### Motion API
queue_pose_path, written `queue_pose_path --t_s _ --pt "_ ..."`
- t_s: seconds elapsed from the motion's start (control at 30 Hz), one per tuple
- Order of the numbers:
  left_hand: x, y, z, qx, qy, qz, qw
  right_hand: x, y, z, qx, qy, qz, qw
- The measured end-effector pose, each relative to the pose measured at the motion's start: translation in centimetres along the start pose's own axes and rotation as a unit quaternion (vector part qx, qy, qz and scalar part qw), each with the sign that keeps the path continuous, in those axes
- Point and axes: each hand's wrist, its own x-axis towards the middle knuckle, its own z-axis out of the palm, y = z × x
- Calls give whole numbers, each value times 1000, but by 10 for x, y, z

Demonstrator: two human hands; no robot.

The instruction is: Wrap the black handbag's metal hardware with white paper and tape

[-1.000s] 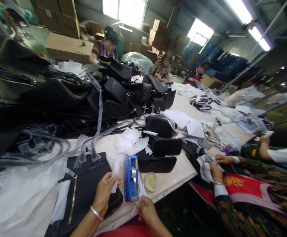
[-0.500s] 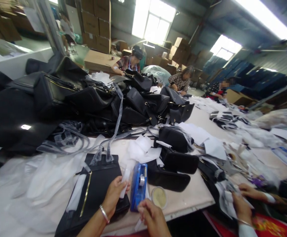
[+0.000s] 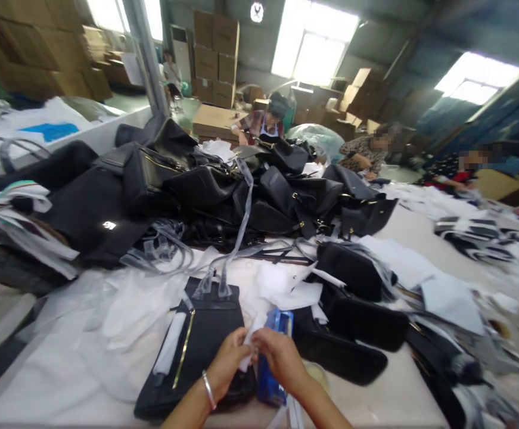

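Pinched in the fingers of my left hand [image 3: 230, 363] is a folded strip of white tissue paper [image 3: 255, 326]. My right hand [image 3: 279, 357] meets it from the other side, its fingertips closed on the same paper. Under and beside my right hand stands a blue tape dispenser [image 3: 266, 381], partly covered by that hand. Left of my hands a black handbag [image 3: 212, 325] lies flat, with a gold zipper [image 3: 184, 348], plastic-wrapped handles and a white paper roll [image 3: 170, 342] along its side. Whether tape is in my right fingers, I cannot tell.
A heap of black bags [image 3: 223, 190] spans the back of the table. White sheets [image 3: 80, 357] cover the left side. Several black bags [image 3: 366, 322] lie at the right, near a round tape roll [image 3: 318, 374]. Co-workers [image 3: 266, 122] sit across the table.
My right hand has risen from the front of the tape dispenser to the paper in my left hand. The view has swung left, and the co-worker's hands at the right are out of sight.
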Motion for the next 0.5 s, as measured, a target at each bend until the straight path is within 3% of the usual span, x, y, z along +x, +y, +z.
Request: queue_pose_path --t_s 0.1,0.23,0.37,0.5 --pt "1 4 -1 1 -19 -21 1000 7 -2 -6 -12 -20 35 999" --pt "2 8 1 34 6 -15 999 18 6 -8 -13 -57 61 996" --pt "5 6 1 55 -2 -1 999 26 16 -7 40 -45 88 994" --pt "11 1 4 67 38 -12 997 28 18 -11 65 -59 90 992"
